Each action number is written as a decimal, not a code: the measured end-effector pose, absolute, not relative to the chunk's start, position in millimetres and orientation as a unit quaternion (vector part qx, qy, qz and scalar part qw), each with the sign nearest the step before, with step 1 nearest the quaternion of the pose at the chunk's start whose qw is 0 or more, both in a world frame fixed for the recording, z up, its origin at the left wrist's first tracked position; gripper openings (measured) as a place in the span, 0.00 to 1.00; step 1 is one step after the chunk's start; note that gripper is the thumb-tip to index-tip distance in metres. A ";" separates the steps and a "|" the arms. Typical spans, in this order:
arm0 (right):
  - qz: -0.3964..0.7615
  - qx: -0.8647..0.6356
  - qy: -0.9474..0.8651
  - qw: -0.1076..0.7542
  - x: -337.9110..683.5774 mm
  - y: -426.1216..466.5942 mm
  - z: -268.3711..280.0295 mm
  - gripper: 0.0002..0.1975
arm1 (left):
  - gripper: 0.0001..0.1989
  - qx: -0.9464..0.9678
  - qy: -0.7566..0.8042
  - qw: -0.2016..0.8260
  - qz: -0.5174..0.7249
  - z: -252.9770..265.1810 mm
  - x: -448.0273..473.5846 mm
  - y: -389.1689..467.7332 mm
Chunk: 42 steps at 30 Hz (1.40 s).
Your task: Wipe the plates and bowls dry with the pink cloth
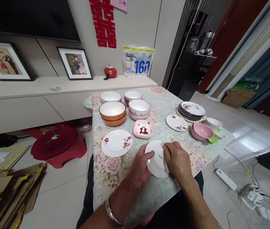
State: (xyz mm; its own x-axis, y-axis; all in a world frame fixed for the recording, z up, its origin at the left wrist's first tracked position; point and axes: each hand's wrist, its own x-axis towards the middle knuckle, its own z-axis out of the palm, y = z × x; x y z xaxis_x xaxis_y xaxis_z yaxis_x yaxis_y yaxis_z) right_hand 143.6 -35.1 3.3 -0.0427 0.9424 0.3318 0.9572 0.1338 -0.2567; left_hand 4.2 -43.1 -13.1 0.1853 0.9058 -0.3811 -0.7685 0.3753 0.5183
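My left hand point(140, 166) is gripping a white plate point(156, 163), my right hand point(179, 160) pinching a pale cloth point(166, 167) against it. At eleven o'clock, a pink-rimmed CAT dish point(143, 128) is sitting.

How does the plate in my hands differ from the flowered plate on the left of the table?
The held plate shows a small blue mark; the flowered plate shows red flowers.
The held plate is tilted in your left hand, with your right hand at its edge; the flowered plate lies flat on the tablecloth.
Both are white.
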 end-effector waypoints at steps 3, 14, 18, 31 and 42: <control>0.006 -0.597 -0.765 0.243 134.0 -30.6 7.8 0.14 | 0.28 0.105 0.298 0.777 0.545 -9.8 4.9 -44.2; 0.002 -0.663 -0.715 0.220 152.2 -36.7 -4.2 0.13 | 0.23 0.080 0.316 0.778 0.538 -15.7 8.9 -43.5; -0.054 -0.653 -0.721 0.225 144.8 -46.1 -7.0 0.14 | 0.25 0.090 0.277 0.782 0.551 -17.0 9.0 -43.5; 0.007 -0.621 -0.740 0.260 143.3 -22.2 1.1 0.12 | 0.32 0.099 0.269 0.775 0.563 -17.0 6.4 -42.7; -0.052 -0.616 -0.752 0.231 131.0 -57.9 -5.4 0.13 | 0.20 0.073 0.255 0.781 0.566 -16.5 9.6 -41.8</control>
State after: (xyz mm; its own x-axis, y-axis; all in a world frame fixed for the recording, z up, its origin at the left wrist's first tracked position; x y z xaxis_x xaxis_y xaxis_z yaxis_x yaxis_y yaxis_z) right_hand 131.0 -57.9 -5.4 -0.1358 0.9014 0.4112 0.9496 0.2368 -0.2055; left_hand 9.6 -41.8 -16.5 0.2294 0.9209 -0.3153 -0.8460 0.3488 0.4032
